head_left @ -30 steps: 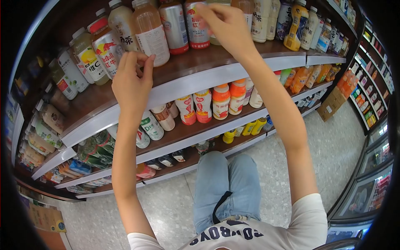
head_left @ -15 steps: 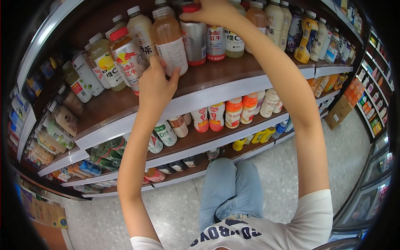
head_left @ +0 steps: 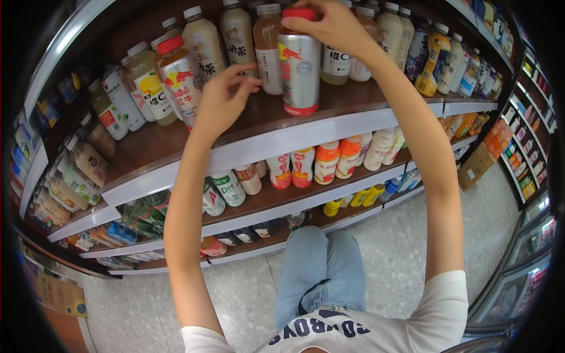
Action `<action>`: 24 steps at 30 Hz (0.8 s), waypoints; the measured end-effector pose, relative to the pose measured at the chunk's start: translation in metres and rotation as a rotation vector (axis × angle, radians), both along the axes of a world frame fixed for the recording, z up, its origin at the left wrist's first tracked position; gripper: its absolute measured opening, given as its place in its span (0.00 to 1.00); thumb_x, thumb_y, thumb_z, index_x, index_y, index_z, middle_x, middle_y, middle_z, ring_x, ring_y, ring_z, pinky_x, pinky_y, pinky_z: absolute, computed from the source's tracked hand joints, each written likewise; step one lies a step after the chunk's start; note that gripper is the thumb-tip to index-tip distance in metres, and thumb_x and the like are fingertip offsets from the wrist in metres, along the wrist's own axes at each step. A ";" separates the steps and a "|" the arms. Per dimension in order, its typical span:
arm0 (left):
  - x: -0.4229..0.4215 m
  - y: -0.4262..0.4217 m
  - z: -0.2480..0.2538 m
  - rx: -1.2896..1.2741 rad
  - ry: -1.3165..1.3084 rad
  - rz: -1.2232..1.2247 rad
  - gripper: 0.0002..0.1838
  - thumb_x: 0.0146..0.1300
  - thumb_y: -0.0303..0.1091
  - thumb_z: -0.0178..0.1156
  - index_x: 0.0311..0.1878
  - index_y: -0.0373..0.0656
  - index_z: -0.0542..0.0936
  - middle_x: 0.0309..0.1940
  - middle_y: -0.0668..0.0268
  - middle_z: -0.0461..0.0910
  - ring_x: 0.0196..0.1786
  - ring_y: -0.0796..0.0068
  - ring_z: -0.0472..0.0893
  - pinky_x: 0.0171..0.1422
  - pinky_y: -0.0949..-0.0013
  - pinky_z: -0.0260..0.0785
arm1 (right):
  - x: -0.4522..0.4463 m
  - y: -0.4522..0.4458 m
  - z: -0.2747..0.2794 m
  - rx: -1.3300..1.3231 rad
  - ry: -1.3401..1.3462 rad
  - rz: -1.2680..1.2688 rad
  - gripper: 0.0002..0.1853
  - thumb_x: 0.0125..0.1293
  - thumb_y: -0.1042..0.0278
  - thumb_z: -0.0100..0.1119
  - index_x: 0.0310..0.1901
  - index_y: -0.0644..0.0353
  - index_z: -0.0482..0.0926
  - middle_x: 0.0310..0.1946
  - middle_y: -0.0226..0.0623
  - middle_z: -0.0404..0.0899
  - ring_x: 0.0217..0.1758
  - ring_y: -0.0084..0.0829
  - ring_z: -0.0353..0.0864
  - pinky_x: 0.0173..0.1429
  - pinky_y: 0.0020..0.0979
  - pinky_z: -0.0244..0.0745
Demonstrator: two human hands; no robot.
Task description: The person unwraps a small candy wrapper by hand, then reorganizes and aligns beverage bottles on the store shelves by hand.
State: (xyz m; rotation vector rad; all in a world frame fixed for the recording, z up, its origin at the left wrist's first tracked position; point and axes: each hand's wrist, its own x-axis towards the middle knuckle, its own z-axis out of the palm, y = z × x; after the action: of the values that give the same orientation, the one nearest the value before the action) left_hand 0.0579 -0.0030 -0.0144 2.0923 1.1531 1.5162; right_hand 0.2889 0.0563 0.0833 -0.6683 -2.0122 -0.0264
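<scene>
My right hand (head_left: 336, 28) grips a silver Red Bull bottle (head_left: 301, 73) by its red cap, near the front of the upper shelf (head_left: 341, 97). The bottle is almost upright; whether its base touches the board I cannot tell. My left hand (head_left: 225, 99) is open, fingers apart and holding nothing. Just beyond its fingertips stands a brown drink bottle (head_left: 269, 59) with a white label and white cap. To the left of that hand is another Red Bull bottle (head_left: 176, 82), red-capped. Milk tea bottles (head_left: 238, 35) stand behind.
A vitamin C drink bottle (head_left: 150, 85) stands at left and an orange-yellow bottle (head_left: 432, 62) at right. Lower shelves hold white bottles with orange caps (head_left: 326, 160) and green-and-white bottles (head_left: 228, 188). A cardboard box (head_left: 475, 167) is on the floor at right.
My left hand has let go of the brown bottle, which now stands farther back and right. My right hand has brought the Red Bull bottle forward and turned its logo into view.
</scene>
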 end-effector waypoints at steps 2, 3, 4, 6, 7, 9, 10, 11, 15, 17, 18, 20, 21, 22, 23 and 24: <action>0.002 -0.030 0.006 0.141 0.044 0.202 0.09 0.67 0.29 0.59 0.46 0.34 0.81 0.41 0.58 0.86 0.44 0.69 0.85 0.48 0.70 0.75 | -0.016 0.005 -0.003 -0.029 0.034 0.068 0.29 0.54 0.45 0.70 0.42 0.67 0.81 0.35 0.50 0.83 0.37 0.39 0.84 0.42 0.35 0.76; 0.000 -0.039 0.004 0.269 0.070 0.286 0.08 0.65 0.29 0.60 0.45 0.35 0.81 0.40 0.60 0.85 0.42 0.70 0.84 0.47 0.70 0.75 | -0.024 -0.007 -0.001 -0.018 0.008 0.002 0.25 0.58 0.47 0.67 0.40 0.66 0.81 0.32 0.48 0.82 0.35 0.41 0.83 0.40 0.37 0.76; -0.003 -0.047 0.002 0.397 0.099 0.368 0.08 0.64 0.28 0.61 0.44 0.36 0.81 0.39 0.61 0.85 0.41 0.70 0.84 0.46 0.70 0.74 | -0.036 0.002 -0.005 0.103 0.028 0.012 0.26 0.58 0.44 0.65 0.37 0.66 0.82 0.28 0.47 0.82 0.33 0.41 0.83 0.38 0.37 0.76; -0.010 -0.054 0.000 0.601 0.155 0.520 0.07 0.62 0.28 0.63 0.42 0.37 0.81 0.36 0.63 0.84 0.38 0.70 0.81 0.44 0.69 0.73 | -0.064 0.025 -0.015 0.344 0.068 0.024 0.30 0.57 0.38 0.62 0.32 0.66 0.84 0.21 0.44 0.82 0.27 0.40 0.84 0.35 0.38 0.78; -0.015 -0.055 -0.001 0.677 0.179 0.592 0.08 0.61 0.28 0.64 0.42 0.38 0.81 0.34 0.64 0.83 0.37 0.69 0.80 0.43 0.68 0.72 | -0.076 0.026 -0.013 0.309 0.032 -0.007 0.32 0.53 0.37 0.64 0.32 0.67 0.83 0.23 0.48 0.82 0.31 0.46 0.85 0.38 0.42 0.79; -0.027 -0.057 -0.003 0.772 0.280 0.727 0.09 0.61 0.28 0.66 0.44 0.40 0.81 0.37 0.64 0.81 0.34 0.71 0.75 0.41 0.69 0.69 | -0.097 0.014 -0.013 0.231 -0.056 -0.170 0.30 0.53 0.39 0.65 0.34 0.67 0.82 0.27 0.49 0.84 0.33 0.48 0.86 0.38 0.45 0.80; -0.029 -0.056 -0.004 0.813 0.311 0.769 0.09 0.60 0.28 0.66 0.43 0.40 0.81 0.37 0.64 0.81 0.34 0.70 0.75 0.42 0.69 0.69 | -0.113 0.022 -0.014 0.317 -0.058 -0.205 0.29 0.54 0.40 0.64 0.34 0.66 0.82 0.28 0.48 0.84 0.33 0.47 0.86 0.38 0.45 0.80; -0.031 -0.055 -0.004 0.853 0.342 0.809 0.09 0.59 0.28 0.67 0.42 0.40 0.80 0.37 0.63 0.81 0.34 0.69 0.75 0.43 0.69 0.69 | -0.131 0.036 -0.016 0.401 -0.061 -0.241 0.28 0.55 0.41 0.63 0.35 0.66 0.81 0.28 0.46 0.84 0.33 0.46 0.86 0.37 0.44 0.80; -0.037 -0.057 -0.008 0.908 0.484 0.794 0.10 0.58 0.28 0.68 0.41 0.40 0.80 0.35 0.63 0.81 0.33 0.68 0.77 0.41 0.68 0.70 | -0.115 0.016 -0.013 0.459 -0.045 -0.311 0.19 0.58 0.49 0.64 0.38 0.58 0.81 0.29 0.40 0.85 0.34 0.44 0.86 0.35 0.44 0.79; -0.030 -0.061 -0.010 0.727 0.450 0.652 0.10 0.57 0.29 0.68 0.40 0.40 0.79 0.32 0.62 0.79 0.33 0.67 0.77 0.39 0.66 0.70 | -0.084 0.003 -0.011 0.389 -0.019 -0.350 0.18 0.58 0.49 0.65 0.38 0.56 0.82 0.30 0.41 0.85 0.35 0.45 0.86 0.36 0.45 0.79; -0.025 -0.061 -0.011 0.636 0.431 0.582 0.10 0.56 0.29 0.68 0.40 0.41 0.78 0.31 0.62 0.78 0.33 0.67 0.78 0.38 0.65 0.71 | -0.066 0.003 -0.011 0.366 -0.004 -0.378 0.18 0.58 0.49 0.66 0.39 0.55 0.82 0.31 0.42 0.85 0.36 0.46 0.86 0.37 0.46 0.79; -0.011 -0.055 -0.010 0.553 0.368 0.461 0.10 0.58 0.29 0.67 0.41 0.40 0.78 0.31 0.61 0.79 0.33 0.68 0.79 0.35 0.66 0.71 | -0.025 0.013 -0.019 0.501 0.279 -0.270 0.21 0.62 0.50 0.64 0.41 0.64 0.81 0.32 0.45 0.82 0.36 0.44 0.82 0.40 0.39 0.75; 0.002 -0.054 -0.006 0.508 0.335 0.423 0.10 0.58 0.30 0.67 0.41 0.40 0.78 0.32 0.61 0.79 0.33 0.67 0.80 0.36 0.66 0.71 | -0.005 0.018 -0.026 0.496 0.302 -0.374 0.20 0.65 0.52 0.62 0.44 0.64 0.80 0.35 0.45 0.81 0.38 0.43 0.81 0.42 0.39 0.74; 0.012 -0.051 -0.003 0.462 0.300 0.385 0.10 0.58 0.30 0.67 0.41 0.40 0.78 0.32 0.61 0.79 0.34 0.66 0.80 0.36 0.66 0.71 | 0.013 0.026 -0.034 0.491 0.322 -0.477 0.19 0.67 0.53 0.59 0.46 0.64 0.79 0.37 0.46 0.81 0.41 0.43 0.81 0.44 0.40 0.74; 0.018 -0.045 0.000 0.496 0.389 0.407 0.13 0.58 0.32 0.66 0.45 0.41 0.78 0.38 0.61 0.79 0.41 0.64 0.80 0.42 0.64 0.71 | 0.029 0.040 -0.045 0.528 0.353 -0.519 0.21 0.63 0.49 0.62 0.44 0.62 0.80 0.36 0.46 0.82 0.39 0.45 0.82 0.42 0.43 0.75; 0.025 -0.039 0.007 0.581 0.460 0.442 0.15 0.58 0.33 0.66 0.46 0.41 0.77 0.40 0.60 0.79 0.44 0.63 0.79 0.45 0.63 0.71 | 0.044 0.057 -0.057 0.567 0.384 -0.561 0.23 0.59 0.45 0.64 0.42 0.61 0.80 0.35 0.46 0.83 0.38 0.48 0.84 0.40 0.46 0.77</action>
State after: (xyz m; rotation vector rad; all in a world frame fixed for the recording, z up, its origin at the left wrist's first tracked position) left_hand 0.0832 -0.0420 -0.0077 2.8251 1.5593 1.7769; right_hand 0.3326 0.1130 0.0260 -0.7698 -1.3081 -0.7182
